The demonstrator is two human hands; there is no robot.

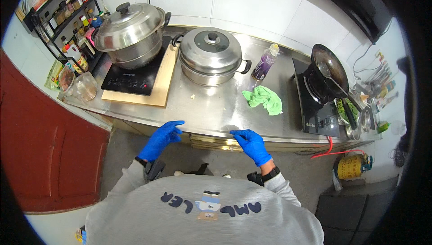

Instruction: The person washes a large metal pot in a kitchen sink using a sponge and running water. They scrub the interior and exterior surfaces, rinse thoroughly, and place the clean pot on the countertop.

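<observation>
My left hand (pixel 161 141), in a blue glove, hovers at the front edge of the steel countertop (pixel 199 116) with its fingers apart and nothing held. Also gloved in blue, my right hand (pixel 251 145) is at the same edge, further right. Its fingers point left, the thumb is a little apart from them, and I see nothing in it. Beyond the right hand lies a crumpled green cloth (pixel 265 100). A purple spray bottle (pixel 265 64) stands behind the cloth. Between the hands and the wall sits a lidded steel steamer pot (pixel 210 59). Small pale crumbs (pixel 192 96) dot the steel.
At left, a larger lidded pot (pixel 133 37) stands on an induction cooker (pixel 130 80) over a wooden board (pixel 158 98). A spice rack (pixel 67 20) fills the corner. A wok (pixel 332 69) rests on the gas stove (pixel 312 116) at right; a yellow gas cylinder (pixel 351 167) stands below.
</observation>
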